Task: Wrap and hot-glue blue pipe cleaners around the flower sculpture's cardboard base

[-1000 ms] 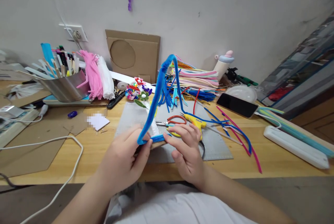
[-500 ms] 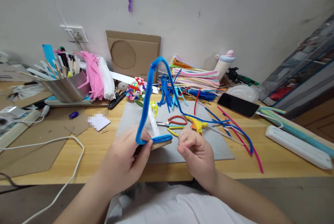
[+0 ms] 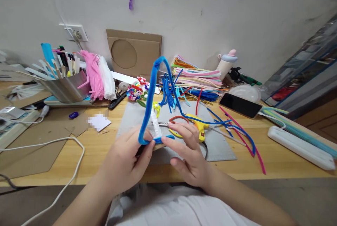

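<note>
Between thumb and fingers, my left hand (image 3: 129,161) pinches a blue pipe cleaner (image 3: 149,103) against a small cardboard base (image 3: 159,146). The pipe cleaner runs along the base's edge, rises in a tall bend and trails down to the right. A white wrapped stem (image 3: 156,126) stands at the base, with a yellow pipe-cleaner piece (image 3: 156,108) near its top. My right hand (image 3: 188,152) has its fingers apart, and its index fingertip touches the blue strip on the base. Behind that hand lie red-handled pliers (image 3: 179,118) and a yellow glue gun (image 3: 200,127).
A grey cutting mat (image 3: 221,147) covers the middle of the table. A phone (image 3: 240,105) and white power strip (image 3: 300,147) lie right. Bundles of pipe cleaners (image 3: 197,76) and a metal holder with sticks (image 3: 65,87) stand behind. A white cable (image 3: 79,162) loops at left.
My right hand has opened from a curled pinch and moved left, bringing its index finger onto the blue strip. My left hand keeps its grip, nearly unmoved.
</note>
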Demonstrator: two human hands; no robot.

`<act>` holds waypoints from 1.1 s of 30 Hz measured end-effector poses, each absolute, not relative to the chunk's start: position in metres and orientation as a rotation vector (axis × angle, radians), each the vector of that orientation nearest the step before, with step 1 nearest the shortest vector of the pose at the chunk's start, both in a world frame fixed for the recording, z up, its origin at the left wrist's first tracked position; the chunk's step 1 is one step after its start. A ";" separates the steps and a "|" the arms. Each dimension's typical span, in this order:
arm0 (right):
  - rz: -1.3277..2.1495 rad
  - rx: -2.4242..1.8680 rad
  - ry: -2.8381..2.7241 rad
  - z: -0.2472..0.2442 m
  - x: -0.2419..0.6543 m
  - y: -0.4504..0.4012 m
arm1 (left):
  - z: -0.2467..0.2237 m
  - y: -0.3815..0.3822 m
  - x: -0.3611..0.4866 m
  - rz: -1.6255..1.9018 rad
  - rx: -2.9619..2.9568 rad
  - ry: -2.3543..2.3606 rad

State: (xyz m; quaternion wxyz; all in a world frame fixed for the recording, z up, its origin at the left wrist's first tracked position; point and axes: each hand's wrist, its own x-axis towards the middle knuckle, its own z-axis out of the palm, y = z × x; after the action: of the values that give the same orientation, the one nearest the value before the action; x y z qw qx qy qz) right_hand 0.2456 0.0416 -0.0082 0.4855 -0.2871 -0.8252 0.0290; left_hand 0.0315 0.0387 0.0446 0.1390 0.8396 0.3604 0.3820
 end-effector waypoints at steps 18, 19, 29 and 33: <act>-0.088 -0.746 -1.987 -0.014 0.248 0.047 | 0.044 0.045 0.026 1.063 2.378 1.047; -0.072 -0.745 -1.979 -0.014 0.248 0.047 | 0.044 0.045 0.026 1.065 2.379 1.047; 0.624 -0.699 -1.843 -0.004 0.253 0.037 | 0.041 0.043 0.025 1.062 2.395 1.038; 1.007 -0.635 -1.568 -0.007 0.252 0.038 | 0.042 0.045 0.026 1.057 2.400 1.033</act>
State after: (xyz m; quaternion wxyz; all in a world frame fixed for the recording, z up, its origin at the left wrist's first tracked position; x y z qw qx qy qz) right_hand 0.2520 0.0378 -0.0068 0.5534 -0.2688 -0.6633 0.4260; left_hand 0.0259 0.0447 0.0420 0.1609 0.8403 0.3617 0.3703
